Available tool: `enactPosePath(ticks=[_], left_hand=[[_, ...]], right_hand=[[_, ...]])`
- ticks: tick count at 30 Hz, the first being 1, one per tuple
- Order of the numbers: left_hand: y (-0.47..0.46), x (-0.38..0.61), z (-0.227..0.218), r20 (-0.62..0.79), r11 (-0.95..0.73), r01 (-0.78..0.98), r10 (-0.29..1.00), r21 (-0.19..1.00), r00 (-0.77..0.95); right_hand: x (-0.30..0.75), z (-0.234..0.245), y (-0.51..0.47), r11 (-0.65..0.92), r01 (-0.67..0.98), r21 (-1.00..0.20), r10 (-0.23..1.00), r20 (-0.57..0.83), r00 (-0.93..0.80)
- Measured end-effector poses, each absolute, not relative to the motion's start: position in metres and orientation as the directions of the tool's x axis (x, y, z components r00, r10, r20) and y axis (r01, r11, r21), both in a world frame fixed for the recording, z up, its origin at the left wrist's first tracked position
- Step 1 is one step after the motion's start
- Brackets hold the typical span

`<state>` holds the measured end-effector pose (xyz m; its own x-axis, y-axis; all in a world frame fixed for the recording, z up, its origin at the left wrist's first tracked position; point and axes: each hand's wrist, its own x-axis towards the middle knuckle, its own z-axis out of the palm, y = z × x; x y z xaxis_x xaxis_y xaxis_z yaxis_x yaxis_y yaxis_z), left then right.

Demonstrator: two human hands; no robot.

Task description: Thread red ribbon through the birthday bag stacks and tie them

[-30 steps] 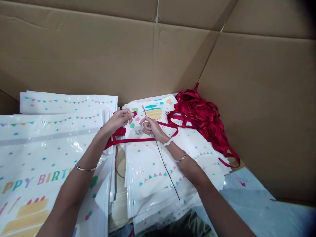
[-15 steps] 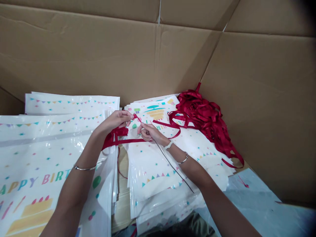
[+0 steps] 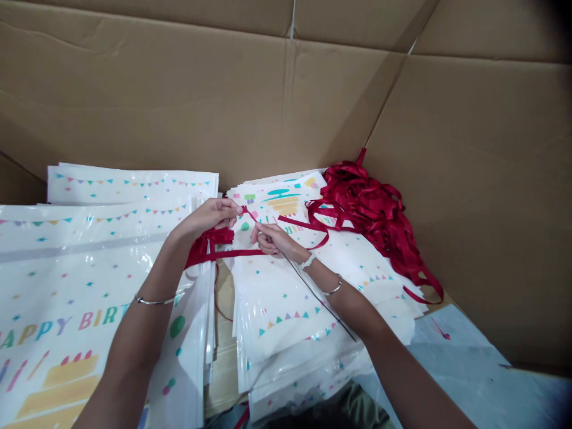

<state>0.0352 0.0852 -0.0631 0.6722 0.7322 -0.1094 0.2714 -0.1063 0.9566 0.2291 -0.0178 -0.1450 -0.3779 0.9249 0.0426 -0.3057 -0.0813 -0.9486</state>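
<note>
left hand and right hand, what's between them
In the head view, a thin red strip spans from the left hand to the right hand.

Red ribbon piece [image 3: 243, 209]: small, bunched, pinched, held over far-left corner of bag stack [image 3: 286, 351]. 1 narrow red strand [image 3: 251, 216]: looks taut, slants down rightward from ribbon piece, above same corner of bag stack; whether ribbon or rod tip, cannot tell. Thin dark rod [image 3: 322, 302]: nearly straight, gripped, upper end hidden, lower end over near-right part of bag stack.
</note>
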Motion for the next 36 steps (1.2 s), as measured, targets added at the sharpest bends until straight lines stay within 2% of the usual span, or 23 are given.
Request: enactPosePath(ticks=[13, 17, 26, 31, 36], left_hand=[[0.080, 0.043, -0.066, -0.054, -0.160, 0.234, 0.707, 0.959, 0.705], [0.077, 0.053, -0.071, -0.007, -0.133, 0.145, 0.712, 0.980, 0.702], [0.080, 0.069, -0.095, 0.106, -0.067, -0.083, 0.718, 0.994, 0.688], [0.077, 0.076, -0.100, 0.078, 0.041, -0.161, 0.740, 0.986, 0.668], [0.070, 0.083, -0.100, 0.002, 0.197, -0.233, 0.760, 0.952, 0.650]], right_hand=[[0.228, -0.139, -0.021, -0.105, -0.282, -0.954, 0.930, 0.006, -0.368], [0.228, -0.139, -0.021, -0.088, -0.312, -0.946, 0.928, 0.036, -0.372], [0.226, -0.134, -0.025, -0.140, -0.346, -0.928, 0.926, 0.001, -0.378], [0.226, -0.133, -0.025, -0.142, -0.352, -0.925, 0.935, -0.008, -0.355], [0.226, -0.133, -0.025, -0.056, -0.385, -0.921, 0.954, 0.065, -0.294]])
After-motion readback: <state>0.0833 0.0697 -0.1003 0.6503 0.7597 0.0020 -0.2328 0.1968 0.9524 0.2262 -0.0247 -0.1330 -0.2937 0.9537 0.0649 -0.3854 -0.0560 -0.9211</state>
